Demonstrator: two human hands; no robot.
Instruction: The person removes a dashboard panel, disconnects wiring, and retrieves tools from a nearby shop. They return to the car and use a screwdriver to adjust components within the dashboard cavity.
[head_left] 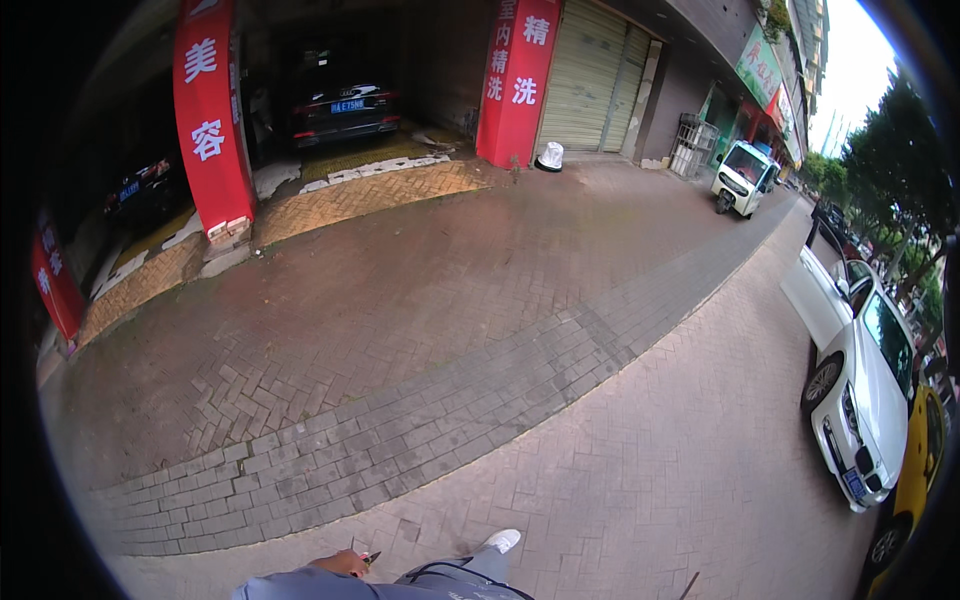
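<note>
At the lower edge, my left hand (342, 563) is closed, its fingers wrapped round a small dark, pointed thing (371, 558) with a touch of red. Its kind is too small to make out. A grey-blue sleeve (300, 584) covers that arm. My right hand does not show. Low on the right, the tip of a thin brown rod (690, 586) rises from the picture's edge; what holds it is hidden. Beside my grey trouser leg, one white shoe (503, 540) steps on the pinkish paving (600, 480).
A white car (868, 375) stands at the right with a door open, a yellow car (915, 470) beside it. Farther off is a white three-wheeler (743, 180). At the left, red pillars (212, 130) flank garage bays with a dark car (345, 105). A white-covered object (550, 156) sits by a shutter.
</note>
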